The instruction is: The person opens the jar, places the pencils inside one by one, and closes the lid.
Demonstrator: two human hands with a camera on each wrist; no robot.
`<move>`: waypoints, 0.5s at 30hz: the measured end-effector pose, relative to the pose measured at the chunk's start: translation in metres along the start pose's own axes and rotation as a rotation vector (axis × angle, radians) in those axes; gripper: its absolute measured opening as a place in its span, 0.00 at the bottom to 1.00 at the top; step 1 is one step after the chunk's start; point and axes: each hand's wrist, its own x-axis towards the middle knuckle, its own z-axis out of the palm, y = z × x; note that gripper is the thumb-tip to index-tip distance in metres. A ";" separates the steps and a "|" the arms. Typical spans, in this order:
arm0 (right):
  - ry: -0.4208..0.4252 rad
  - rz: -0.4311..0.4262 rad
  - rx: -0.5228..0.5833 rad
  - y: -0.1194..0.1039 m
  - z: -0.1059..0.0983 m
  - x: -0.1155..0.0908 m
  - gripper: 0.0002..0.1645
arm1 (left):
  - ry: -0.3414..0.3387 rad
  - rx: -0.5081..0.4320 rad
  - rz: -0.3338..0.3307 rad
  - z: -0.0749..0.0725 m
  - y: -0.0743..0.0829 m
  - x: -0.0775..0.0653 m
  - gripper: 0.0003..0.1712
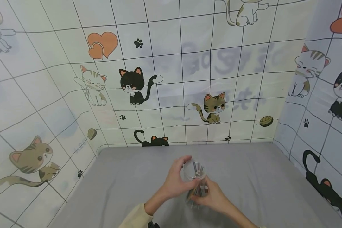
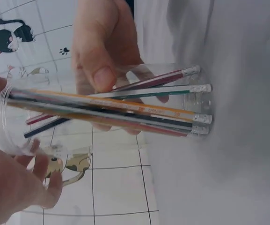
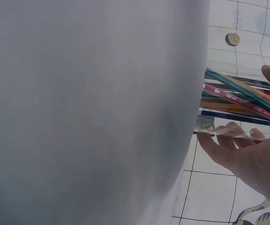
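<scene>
A clear cylindrical jar (image 1: 189, 172) stands at the near middle of the grey table, full-length pencils inside it. My left hand (image 1: 177, 179) holds the jar around its top rim, thumb on the near side and fingers on the far side. Lower down, my right hand (image 1: 215, 197) grips the jar's body from the right. In the left wrist view the pencils (image 2: 144, 110) lean at different angles, with their metal-capped ends at the jar's base. Red, green, orange and dark pencils show through the wall in the right wrist view, where my right fingers (image 3: 219, 146) curl along the jar's side.
A grey cloth (image 1: 125, 177) covers the table. Hanging sheets with a grid and cartoon cats (image 1: 132, 84) enclose it at the back, left and right. A pale yellow sleeve (image 1: 138, 216) covers my left forearm.
</scene>
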 end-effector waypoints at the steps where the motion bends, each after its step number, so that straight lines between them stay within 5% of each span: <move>1: 0.000 -0.003 -0.003 0.000 0.000 0.000 0.41 | -0.017 -0.007 -0.008 -0.001 0.000 0.000 0.44; 6: 0.004 -0.016 -0.006 0.002 -0.001 0.000 0.40 | -0.070 -0.050 -0.046 -0.002 0.002 0.001 0.51; 15: 0.016 -0.027 0.014 -0.001 0.000 0.000 0.45 | 0.042 -0.010 -0.007 0.003 0.003 0.003 0.47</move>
